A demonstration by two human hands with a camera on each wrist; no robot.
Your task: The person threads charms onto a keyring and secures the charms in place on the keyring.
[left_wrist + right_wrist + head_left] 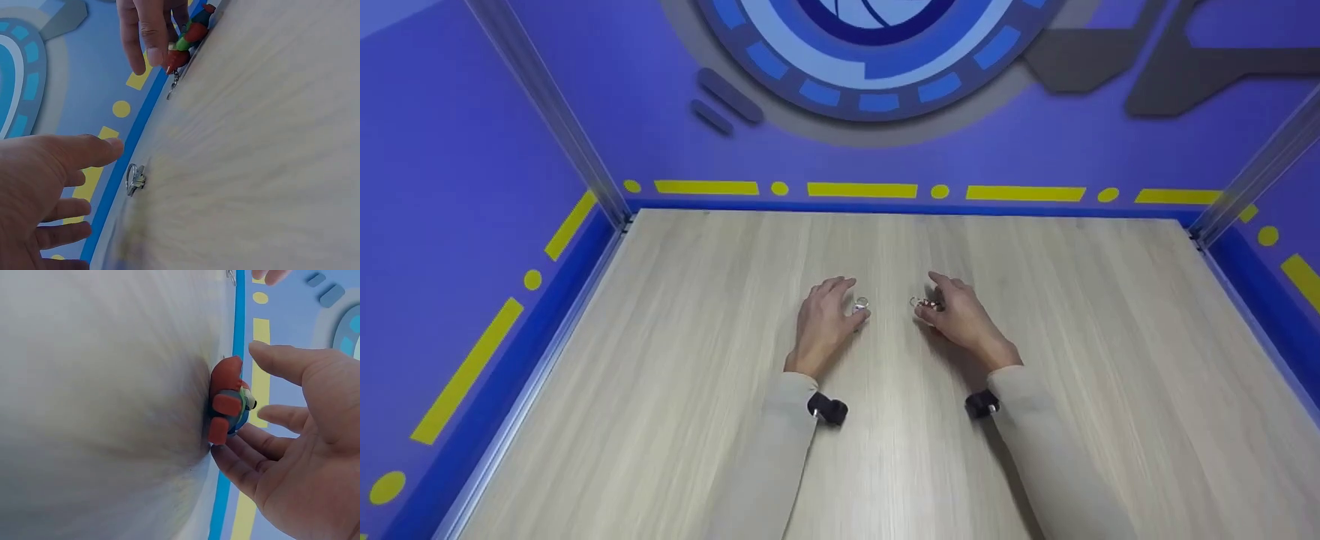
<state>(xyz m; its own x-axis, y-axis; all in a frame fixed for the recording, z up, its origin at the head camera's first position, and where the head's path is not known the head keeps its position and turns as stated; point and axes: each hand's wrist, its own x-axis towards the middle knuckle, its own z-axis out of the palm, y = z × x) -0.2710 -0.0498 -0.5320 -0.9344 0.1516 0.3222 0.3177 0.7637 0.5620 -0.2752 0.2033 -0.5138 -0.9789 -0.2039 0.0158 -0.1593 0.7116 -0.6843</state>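
A silver key ring (861, 304) with small metal pieces on it lies on the table between the thumb and fingers of my left hand (823, 319). The left wrist view shows this key ring (134, 179) just beyond the thumb tip, with the fingers spread apart. My right hand (966, 321) curves loosely about a small figurine keychain (226, 402), mostly red with blue and green parts. Its fingertips are right at the figurine, while the thumb stands off from it in the right wrist view. A short metal chain (174, 83) with a ring extends from the figurine toward the left.
The wood-grain table (720, 300) is bounded by a blue back wall (645, 142) with yellow markings, plus side walls joined by metal posts. Black wrist straps (826, 409) sit over both light sleeves (769, 457).
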